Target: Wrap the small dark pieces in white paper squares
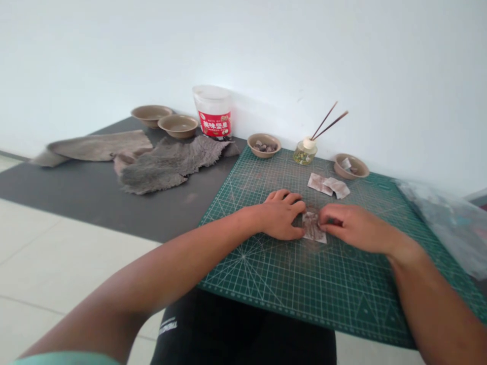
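A small whitish square piece with brown stains lies on the green cutting mat. My left hand rests on the mat at its left edge, fingers spread and thumb against the piece. On the other side, my right hand is closed in a pinch at the piece's right edge; what its fingertips hold is too small to make out. Just behind lie two similar stained pieces, partly overlapping.
Behind the mat stand a bowl of small bits, a glass diffuser with sticks and another bowl. Grey cloths, two bowls and a red-labelled tub are left. Clear plastic lies right.
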The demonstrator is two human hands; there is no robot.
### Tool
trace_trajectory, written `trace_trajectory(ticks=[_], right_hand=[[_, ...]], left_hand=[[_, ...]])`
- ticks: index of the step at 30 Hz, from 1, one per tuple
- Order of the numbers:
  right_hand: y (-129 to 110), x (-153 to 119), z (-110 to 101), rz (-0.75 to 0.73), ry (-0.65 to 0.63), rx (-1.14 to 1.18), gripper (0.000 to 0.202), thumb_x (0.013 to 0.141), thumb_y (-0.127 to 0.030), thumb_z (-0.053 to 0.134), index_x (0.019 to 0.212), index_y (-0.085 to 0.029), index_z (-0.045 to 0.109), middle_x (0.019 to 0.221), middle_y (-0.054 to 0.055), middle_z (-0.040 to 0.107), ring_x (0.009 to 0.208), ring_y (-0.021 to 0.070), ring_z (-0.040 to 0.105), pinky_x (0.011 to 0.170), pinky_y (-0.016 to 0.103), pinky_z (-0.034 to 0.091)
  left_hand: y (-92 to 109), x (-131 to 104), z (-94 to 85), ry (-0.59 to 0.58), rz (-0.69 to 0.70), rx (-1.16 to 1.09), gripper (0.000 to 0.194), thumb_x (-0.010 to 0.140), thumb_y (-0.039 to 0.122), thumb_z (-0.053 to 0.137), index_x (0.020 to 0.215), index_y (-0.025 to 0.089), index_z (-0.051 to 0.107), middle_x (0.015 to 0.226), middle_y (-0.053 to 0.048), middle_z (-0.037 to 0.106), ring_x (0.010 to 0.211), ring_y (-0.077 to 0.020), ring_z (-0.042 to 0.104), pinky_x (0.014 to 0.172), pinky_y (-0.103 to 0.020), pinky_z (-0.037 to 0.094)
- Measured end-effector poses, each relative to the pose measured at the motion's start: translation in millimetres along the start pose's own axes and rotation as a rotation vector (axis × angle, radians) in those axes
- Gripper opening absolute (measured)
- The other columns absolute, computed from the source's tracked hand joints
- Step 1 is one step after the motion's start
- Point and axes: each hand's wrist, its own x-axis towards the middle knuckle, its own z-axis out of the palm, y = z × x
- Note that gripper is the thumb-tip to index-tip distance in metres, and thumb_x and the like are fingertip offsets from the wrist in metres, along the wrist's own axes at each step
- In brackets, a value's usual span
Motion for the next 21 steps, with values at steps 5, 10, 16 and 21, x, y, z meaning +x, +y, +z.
trace_trajectory(ticks=[5, 10, 16, 21], right_hand=[[0.5, 1.2, 3.3, -0.014, 0.095, -0.02, 0.013, 0.095, -0.025, 0.053, 0.087, -0.023, 0.063, 0.091, 0.002, 0.067, 0.084, 0.0188, 0.062, 0.076, 0.032, 0.044], [4.2, -2.7, -3.3, -0.013, -0.001, -0.029, 0.011, 0.091, -0.026, 0.058, 0.084, -0.023, 0.065, 0.086, 0.001, 0.067, 0.078, 0.0184, 0.062, 0.07, 0.031, 0.044], [-3.4, -7.7, -5.6, -0.025, -0.064, 0.051, 0.011, 0.092, -0.026, 0.058, 0.085, -0.024, 0.066, 0.088, -0.001, 0.067, 0.078, 0.0165, 0.062, 0.069, 0.029, 0.044], [-3.1, -8.5, -6.1, -0.047, -0.047, 0.032, 0.013, 0.093, -0.026, 0.057, 0.084, -0.024, 0.066, 0.088, 0.0, 0.067, 0.08, 0.0175, 0.062, 0.072, 0.031, 0.044]], left_hand=[[-0.2, 0.2, -0.6, -0.003, 0.014, -0.006, 0.055, 0.088, 0.061, 0.052, 0.13, 0.026, 0.048, 0.155, -0.009, 0.035, 0.142, -0.0378, 0.027, 0.113, -0.056, 0.026], [0.6, -0.2, -2.0, -0.017, 0.003, -0.011, 0.054, 0.086, 0.06, 0.054, 0.128, 0.025, 0.049, 0.156, -0.009, 0.034, 0.143, -0.0384, 0.025, 0.114, -0.056, 0.025], [-0.3, 0.5, -0.6, -0.005, 0.013, -0.011, 0.055, 0.087, 0.059, 0.052, 0.13, 0.025, 0.048, 0.155, -0.009, 0.035, 0.142, -0.0375, 0.026, 0.114, -0.055, 0.024], [-0.3, 0.0, -3.6, -0.029, 0.014, -0.009, 0.058, 0.085, 0.059, 0.054, 0.132, 0.026, 0.047, 0.155, -0.008, 0.035, 0.143, -0.0365, 0.025, 0.115, -0.054, 0.023]])
